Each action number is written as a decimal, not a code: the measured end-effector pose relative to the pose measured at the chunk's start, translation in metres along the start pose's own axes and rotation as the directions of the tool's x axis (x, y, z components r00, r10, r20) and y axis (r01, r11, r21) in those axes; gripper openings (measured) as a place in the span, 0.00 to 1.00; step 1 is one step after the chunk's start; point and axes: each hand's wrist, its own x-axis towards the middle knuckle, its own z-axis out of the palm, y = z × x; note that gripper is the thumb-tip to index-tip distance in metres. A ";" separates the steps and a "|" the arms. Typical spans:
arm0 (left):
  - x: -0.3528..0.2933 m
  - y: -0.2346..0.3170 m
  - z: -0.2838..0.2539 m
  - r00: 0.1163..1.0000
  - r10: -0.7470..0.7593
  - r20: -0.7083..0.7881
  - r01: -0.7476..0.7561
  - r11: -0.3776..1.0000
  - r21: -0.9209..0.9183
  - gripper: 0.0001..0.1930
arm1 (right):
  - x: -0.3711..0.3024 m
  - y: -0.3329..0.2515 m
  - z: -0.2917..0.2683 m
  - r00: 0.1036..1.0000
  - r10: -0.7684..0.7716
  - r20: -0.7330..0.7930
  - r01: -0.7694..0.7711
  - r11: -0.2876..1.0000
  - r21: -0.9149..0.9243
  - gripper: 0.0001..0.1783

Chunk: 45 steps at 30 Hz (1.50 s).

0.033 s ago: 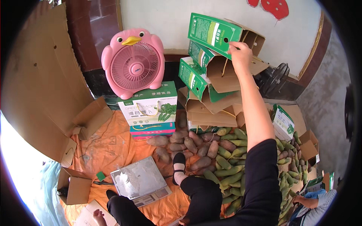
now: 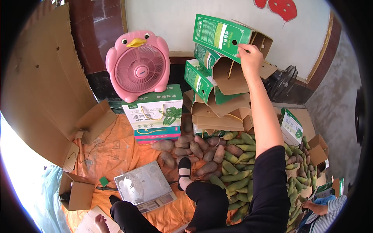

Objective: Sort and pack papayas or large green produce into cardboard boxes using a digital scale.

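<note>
My right hand (image 2: 250, 59) reaches far forward, its fingertips pinched at the open end of the top green carton (image 2: 221, 35), beside a round hole. That carton lies on its side, its open brown end toward the right. Under it more cartons are stacked, among them a green one (image 2: 199, 79) with brown flaps hanging out. Low at the left, my left hand (image 2: 101, 224) hovers over a flat piece of cardboard (image 2: 90, 222), fingers loosely bent and nothing seen in them. A flat scale (image 2: 143, 182) with a metal plate lies between the left hand and my foot.
A pink bird-shaped fan (image 2: 141, 72) stands on a white and green gift box (image 2: 155, 114). Brownish radishes (image 2: 206, 167) and green radishes (image 2: 237, 175) lie heaped on the orange sheet (image 2: 107, 134). Behind the stack is a dark fan (image 2: 285, 79). Another person's arm (image 2: 316, 208) shows lower right.
</note>
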 end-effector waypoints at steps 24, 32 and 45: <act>-0.208 0.299 0.089 0.560 0.511 0.653 0.103 0.739 -0.666 0.33 | -0.245 -0.203 -0.126 0.784 -0.247 0.569 0.068 0.946 0.317 0.08; -0.211 0.238 0.105 0.568 0.227 0.791 0.704 0.362 -0.610 0.31 | -0.333 -0.188 -0.065 0.247 -0.314 0.917 0.023 0.948 0.318 0.19; -0.248 0.181 0.099 0.460 0.032 0.887 0.307 0.932 -0.192 0.12 | -0.472 -0.085 0.001 -0.179 -0.663 0.727 0.688 0.444 0.575 0.08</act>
